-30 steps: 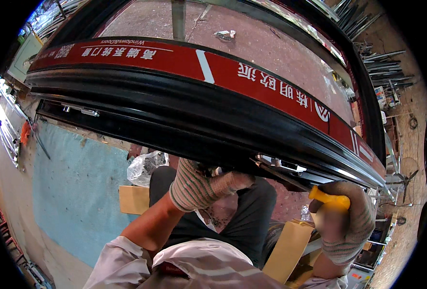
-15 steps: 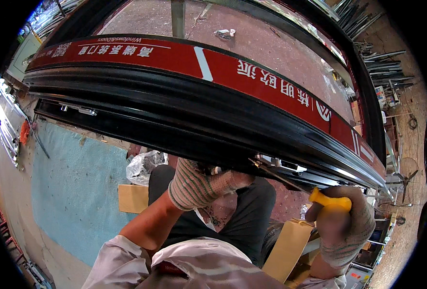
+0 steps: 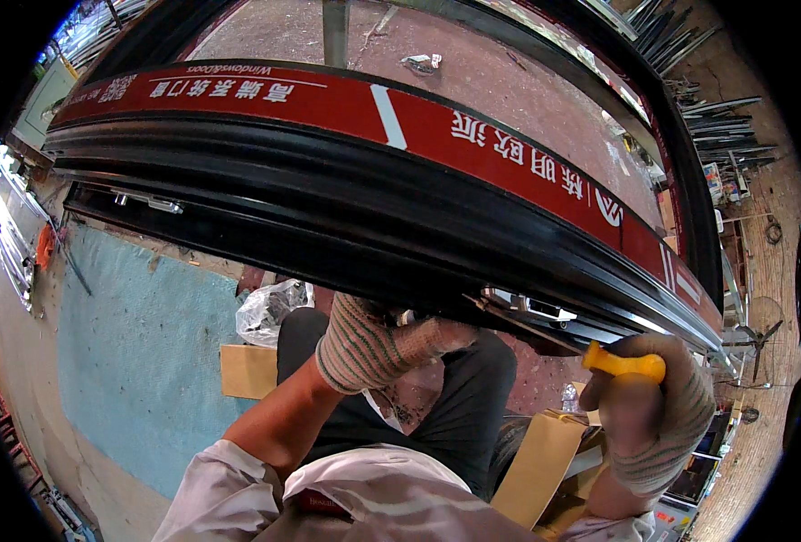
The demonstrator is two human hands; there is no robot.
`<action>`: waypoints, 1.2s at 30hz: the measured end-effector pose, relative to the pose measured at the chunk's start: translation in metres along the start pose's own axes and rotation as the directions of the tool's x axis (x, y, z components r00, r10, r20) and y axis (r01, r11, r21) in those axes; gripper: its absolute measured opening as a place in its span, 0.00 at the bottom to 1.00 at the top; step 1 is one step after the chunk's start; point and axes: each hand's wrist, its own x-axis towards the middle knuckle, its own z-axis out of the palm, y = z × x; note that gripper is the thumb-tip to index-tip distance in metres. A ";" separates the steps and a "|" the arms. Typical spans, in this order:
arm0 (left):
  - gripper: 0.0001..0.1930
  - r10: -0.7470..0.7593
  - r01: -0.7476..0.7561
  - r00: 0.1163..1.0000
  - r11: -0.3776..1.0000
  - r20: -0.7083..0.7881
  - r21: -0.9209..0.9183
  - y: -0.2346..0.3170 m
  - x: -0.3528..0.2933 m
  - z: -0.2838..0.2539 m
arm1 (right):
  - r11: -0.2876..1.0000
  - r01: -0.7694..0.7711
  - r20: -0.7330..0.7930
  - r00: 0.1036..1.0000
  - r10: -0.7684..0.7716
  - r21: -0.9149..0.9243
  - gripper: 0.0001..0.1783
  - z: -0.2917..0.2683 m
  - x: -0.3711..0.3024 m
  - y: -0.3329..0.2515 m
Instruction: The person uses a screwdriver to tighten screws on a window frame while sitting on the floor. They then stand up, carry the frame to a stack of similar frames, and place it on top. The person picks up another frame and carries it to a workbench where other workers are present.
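Note:
A black window or door frame section (image 3: 346, 208) with a red printed strip (image 3: 328, 108) stretches across in front of me. My right hand (image 3: 658, 406), in a striped knit glove, is closed around the yellow handle of a screwdriver (image 3: 631, 364). Its thin shaft points left toward the frame's near edge, beside a silver metal fitting (image 3: 531, 305). Under that edge, left of the fitting, my gloved left hand (image 3: 378, 346) has its fingers curled. A small shiny piece shows by those fingers, but what they grip is mostly hidden. Another silver fitting (image 3: 150, 203) sits farther left.
Below the frame are a clear plastic bag (image 3: 272, 312) and a cardboard piece (image 3: 248, 371). An open cardboard box (image 3: 534, 470) stands by my right leg. Blue matting (image 3: 129, 343) covers floor at left. Metal profiles (image 3: 721, 126) are piled far right, above a fan (image 3: 757, 339).
My right hand has shifted slightly to the right with the screwdriver, away from the fitting. My left hand stays nearly in place under the frame.

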 end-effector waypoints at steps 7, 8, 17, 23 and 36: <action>0.26 -0.084 0.084 0.996 0.995 -0.002 0.048 0.004 -0.005 -0.001 | 0.969 0.162 0.200 0.972 -0.124 -0.184 0.21 -0.021 0.023 -0.020; 0.25 -0.081 0.081 0.996 0.997 -0.028 0.004 0.006 -0.004 0.002 | 0.969 0.176 0.231 0.964 -0.133 -0.176 0.21 -0.022 0.028 -0.023; 0.25 -0.036 0.032 0.999 0.991 -0.027 -0.128 0.009 0.001 0.007 | 0.721 0.648 0.375 0.750 -0.545 -0.245 0.19 -0.014 0.083 -0.037; 0.26 -0.030 0.029 0.999 0.998 -0.020 -0.055 0.013 0.005 0.008 | 0.480 0.796 0.528 0.605 -0.596 -0.370 0.25 -0.022 0.102 -0.053; 0.29 -0.260 0.255 0.965 0.956 -0.022 -0.142 0.020 0.003 0.009 | 0.552 0.755 0.329 0.653 -0.682 -0.353 0.24 0.001 0.101 -0.051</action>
